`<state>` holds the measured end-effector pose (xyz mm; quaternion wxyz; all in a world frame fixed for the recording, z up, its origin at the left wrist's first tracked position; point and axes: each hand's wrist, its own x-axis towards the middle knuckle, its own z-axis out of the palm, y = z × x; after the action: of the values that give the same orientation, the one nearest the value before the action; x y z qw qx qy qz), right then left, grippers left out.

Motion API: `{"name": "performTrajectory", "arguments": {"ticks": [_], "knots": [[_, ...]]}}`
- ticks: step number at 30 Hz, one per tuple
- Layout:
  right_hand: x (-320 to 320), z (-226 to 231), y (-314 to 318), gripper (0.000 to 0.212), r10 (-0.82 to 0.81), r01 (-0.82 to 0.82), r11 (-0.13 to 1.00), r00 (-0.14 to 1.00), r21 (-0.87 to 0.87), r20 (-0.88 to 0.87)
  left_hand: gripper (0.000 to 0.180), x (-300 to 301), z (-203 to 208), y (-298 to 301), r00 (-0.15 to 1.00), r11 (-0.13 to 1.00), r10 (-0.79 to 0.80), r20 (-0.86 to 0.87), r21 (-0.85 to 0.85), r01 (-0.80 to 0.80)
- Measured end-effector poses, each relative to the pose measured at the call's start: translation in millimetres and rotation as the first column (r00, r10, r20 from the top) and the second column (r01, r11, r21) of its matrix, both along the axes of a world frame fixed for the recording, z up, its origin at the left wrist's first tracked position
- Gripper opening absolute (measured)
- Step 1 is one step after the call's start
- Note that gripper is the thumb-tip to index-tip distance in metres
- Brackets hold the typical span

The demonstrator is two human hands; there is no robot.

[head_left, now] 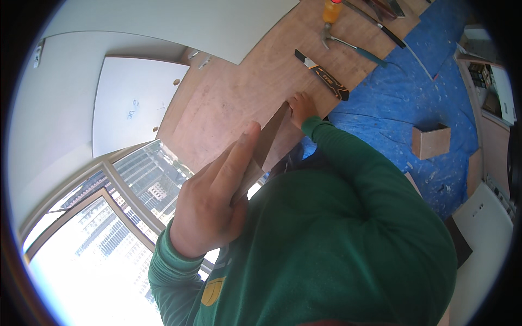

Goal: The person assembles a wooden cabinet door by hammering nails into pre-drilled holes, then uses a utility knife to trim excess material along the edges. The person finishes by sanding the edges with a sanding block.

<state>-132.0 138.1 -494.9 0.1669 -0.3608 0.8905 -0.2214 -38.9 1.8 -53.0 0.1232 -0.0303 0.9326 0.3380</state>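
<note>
A long, narrow brown strip [270, 137], which looks like wood, runs between my two hands. My left hand [212, 190] is closed round its near end, the index finger stretched along it. At the far end, my right hand [303, 110] has its fingers closed at the strip's tip, close to the wooden worktop [228, 92]. Just beyond my right hand lies a black-and-orange utility knife [325, 77]. Farther off, a claw hammer [356, 48] with a dark handle rests on the worktop beside a yellow-orange bottle [331, 12].
Left of the worktop is a white panel [136, 103] with two round holes, above a window [157, 179]. A blue sheet [375, 98] covers the floor at right, with a small wooden box [431, 141] on it. A dark bar [375, 22] lies past the hammer.
</note>
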Motion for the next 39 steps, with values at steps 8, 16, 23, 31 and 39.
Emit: {"name": "performTrajectory", "arguments": {"ticks": [8,16,23,31,39], "knots": [[-10.3,-10.7,28.1,0.012,-0.163,0.211,0.969,0.937,-0.129,0.309,0.091,-3.7,-0.4,-2.4,0.999,0.999,-0.038,-0.02,-0.027,0.037],[-38.5,-36.9,245.2,0.015,-0.47,0.378,0.877,0.807,0.297,0.358,0.091,-6.5,1.4,-8.2,0.998,0.998,0.065,-0.01,0.008,-0.065],[-76.3,-33.4,269.0,0.029,-0.472,0.429,0.873,0.865,0.233,0.174,0.089,-5.0,9.4,-6.8,0.994,0.996,0.094,0.05,-0.003,-0.094],[-83.9,22.8,180.2,0.04,-0.254,0.151,0.967,0.64,0.205,0.726,0.076,4.3,10.8,1.1,0.989,0.908,0.058,-0.132,-0.405,-0.107],[-124.4,83.1,124.8,0.02,0.174,-0.175,0.983,0.826,-0.05,0.537,0.06,50.2,21.4,-5.0,0.92,0.842,0.382,-0.089,-0.378,-0.386]]}}
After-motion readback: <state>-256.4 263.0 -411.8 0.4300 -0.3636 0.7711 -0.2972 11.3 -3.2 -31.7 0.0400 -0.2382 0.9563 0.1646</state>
